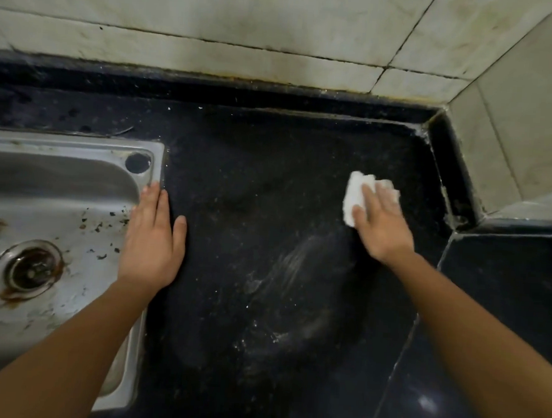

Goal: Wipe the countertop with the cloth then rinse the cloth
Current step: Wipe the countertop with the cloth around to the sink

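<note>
Forearms (65,357) run off-frame; right hand (385,228) seemingly flattens half-hidden cloth (354,196).

No text, label or number can be read anywhere.

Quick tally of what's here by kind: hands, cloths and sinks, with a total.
Hands: 2, left hand and right hand
Cloths: 1, white cloth
Sinks: 1, steel sink
Total: 4
</note>
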A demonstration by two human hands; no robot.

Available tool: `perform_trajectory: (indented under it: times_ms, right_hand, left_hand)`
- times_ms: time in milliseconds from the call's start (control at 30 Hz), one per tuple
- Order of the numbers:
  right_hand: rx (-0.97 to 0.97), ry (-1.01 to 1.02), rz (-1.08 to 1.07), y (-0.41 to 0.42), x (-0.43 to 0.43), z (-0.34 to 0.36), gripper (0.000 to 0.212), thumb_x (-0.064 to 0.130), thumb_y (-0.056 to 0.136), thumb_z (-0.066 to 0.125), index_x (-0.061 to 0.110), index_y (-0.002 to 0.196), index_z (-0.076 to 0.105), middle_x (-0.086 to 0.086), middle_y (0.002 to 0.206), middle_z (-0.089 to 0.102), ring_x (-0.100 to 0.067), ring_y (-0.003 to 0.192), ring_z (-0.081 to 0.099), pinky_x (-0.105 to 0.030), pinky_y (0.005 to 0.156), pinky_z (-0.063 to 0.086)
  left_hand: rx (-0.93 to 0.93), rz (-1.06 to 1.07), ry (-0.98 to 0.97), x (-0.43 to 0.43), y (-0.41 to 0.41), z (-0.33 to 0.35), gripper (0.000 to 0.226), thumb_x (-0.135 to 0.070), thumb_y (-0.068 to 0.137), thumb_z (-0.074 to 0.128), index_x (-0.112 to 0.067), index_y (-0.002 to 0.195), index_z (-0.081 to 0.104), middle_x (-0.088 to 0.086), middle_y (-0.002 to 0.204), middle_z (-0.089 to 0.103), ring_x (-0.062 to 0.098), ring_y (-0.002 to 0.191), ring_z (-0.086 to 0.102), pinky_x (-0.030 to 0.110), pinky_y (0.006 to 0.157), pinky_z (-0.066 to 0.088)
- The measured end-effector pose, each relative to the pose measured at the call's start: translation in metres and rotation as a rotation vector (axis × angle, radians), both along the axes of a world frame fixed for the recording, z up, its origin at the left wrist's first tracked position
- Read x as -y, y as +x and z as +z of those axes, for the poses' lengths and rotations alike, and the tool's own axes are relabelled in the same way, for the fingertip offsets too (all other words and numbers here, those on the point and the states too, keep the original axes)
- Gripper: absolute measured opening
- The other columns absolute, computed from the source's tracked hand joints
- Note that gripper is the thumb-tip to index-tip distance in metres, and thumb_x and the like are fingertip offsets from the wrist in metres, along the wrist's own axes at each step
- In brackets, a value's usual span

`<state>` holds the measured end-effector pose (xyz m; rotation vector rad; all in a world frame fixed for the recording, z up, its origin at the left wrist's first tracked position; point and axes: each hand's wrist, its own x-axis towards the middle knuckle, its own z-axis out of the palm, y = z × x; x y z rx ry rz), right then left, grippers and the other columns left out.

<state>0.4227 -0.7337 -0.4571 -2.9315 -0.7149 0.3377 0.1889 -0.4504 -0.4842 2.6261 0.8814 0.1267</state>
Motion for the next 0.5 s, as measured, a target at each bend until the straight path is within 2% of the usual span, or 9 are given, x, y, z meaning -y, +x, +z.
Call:
perform_trajectory:
  times_ms: [67,100,167,200,233,300,400,500]
  right_hand:
    - [-0.064,-0.094,-0.176,0.007,0.016,0.001,0.056,0.04,0.101,0.018,0.019,0.152,0.014,-0.01,0.161,0.0,-0.025,0.147,-0.007,-0.037,0.118,0.0]
    - [-0.05,-0.164,-0.179,0.0,0.019,-0.001,0.061,0.042,0.097,0.008,0.016,0.151,0.019,-0.012,0.161,0.0,-0.03,0.147,-0.007,-0.042,0.118,0.0]
    - [-0.006,-0.176,-0.058,-0.034,0.015,-0.01,0.076,0.036,0.086,-0.002,0.004,0.14,0.04,-0.024,0.156,0.015,-0.05,0.141,0.008,-0.058,0.116,0.007]
    - [0.031,-0.139,0.014,-0.059,0.01,-0.012,0.072,0.031,0.087,0.005,-0.001,0.133,0.049,-0.029,0.151,0.025,-0.055,0.136,0.02,-0.064,0.112,0.016]
    - [0.029,-0.062,0.014,-0.086,0.006,-0.014,0.064,0.029,0.09,0.013,-0.001,0.133,0.051,-0.028,0.149,0.031,-0.054,0.135,0.027,-0.062,0.111,0.022]
    - [-0.009,0.095,0.034,-0.141,0.0,-0.007,0.06,0.038,0.098,0.018,0.007,0.145,0.038,-0.018,0.154,0.027,-0.039,0.142,0.023,-0.048,0.116,0.022]
    - [-0.012,0.175,0.34,-0.206,0.003,-0.007,0.052,0.038,0.101,0.028,0.014,0.147,0.034,-0.004,0.156,0.025,-0.025,0.145,0.019,-0.04,0.116,0.025]
    - [-0.08,0.153,0.64,-0.216,0.02,-0.006,0.051,0.036,0.101,0.038,0.019,0.148,0.032,0.0,0.158,0.022,-0.018,0.147,0.013,-0.033,0.12,0.013]
  left_hand:
    - [-0.002,-0.009,0.005,-0.001,0.0,0.0,0.058,-0.032,0.1,0.029,0.002,0.147,0.02,0.013,0.158,0.011,0.024,0.146,0.008,0.039,0.119,0.009]
    - [0.003,-0.015,0.005,-0.001,0.0,0.0,0.058,-0.032,0.1,0.029,0.002,0.147,0.02,0.014,0.157,0.012,0.025,0.146,0.009,0.04,0.119,0.01]
    - [0.017,-0.017,0.0,-0.001,-0.001,0.001,0.057,-0.029,0.1,0.03,0.003,0.146,0.022,0.016,0.156,0.015,0.027,0.145,0.012,0.042,0.119,0.011]
    - [0.026,-0.016,-0.002,0.0,-0.002,0.002,0.056,-0.028,0.1,0.031,0.003,0.146,0.022,0.017,0.156,0.017,0.028,0.144,0.013,0.044,0.118,0.011]
    - [0.035,-0.017,-0.002,0.001,-0.003,0.003,0.056,-0.028,0.1,0.032,0.004,0.145,0.023,0.018,0.155,0.018,0.03,0.144,0.015,0.045,0.118,0.012]
    - [0.024,-0.02,-0.004,0.004,-0.009,0.006,0.058,-0.029,0.1,0.031,0.005,0.145,0.02,0.02,0.155,0.017,0.031,0.144,0.013,0.047,0.118,0.012]
    - [0.0,-0.047,-0.014,0.017,-0.031,0.01,0.061,-0.03,0.1,0.03,0.005,0.147,0.014,0.021,0.156,0.012,0.031,0.145,0.007,0.045,0.118,0.006]
    - [0.0,-0.066,-0.068,0.039,-0.066,0.011,0.064,-0.032,0.099,0.029,0.002,0.148,0.008,0.017,0.157,0.006,0.026,0.146,0.0,0.041,0.118,0.0]
